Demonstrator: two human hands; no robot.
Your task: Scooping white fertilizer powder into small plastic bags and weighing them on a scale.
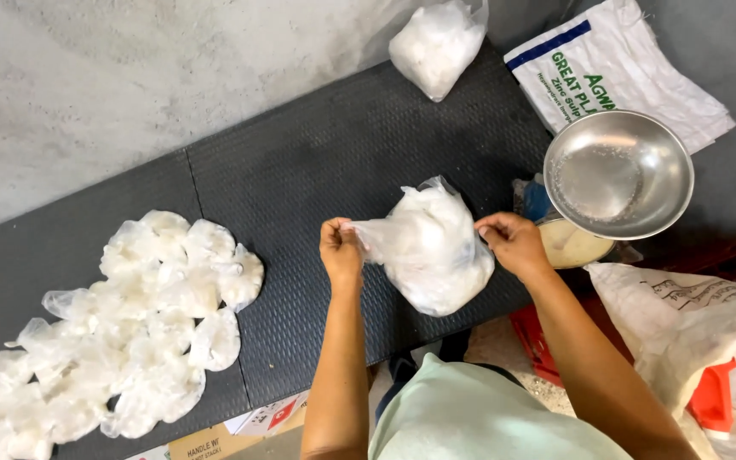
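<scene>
A clear plastic bag (429,251) filled with white granular stuff rests on the dark textured mat (317,162) in front of me. My left hand (340,249) pinches the bag's mouth at its left corner. On the other side, my right hand (514,243) grips the bag's top edge. The bag's mouth is stretched between the two hands. A pile of several filled and tied clear bags (121,328) lies at the left end of the mat.
Another filled bag (434,44) sits at the mat's far edge. A steel bowl (618,173) stands on a scale at the right, over folded white woven sacks (632,68). An open white sack (700,332) and a red crate (538,345) are at lower right.
</scene>
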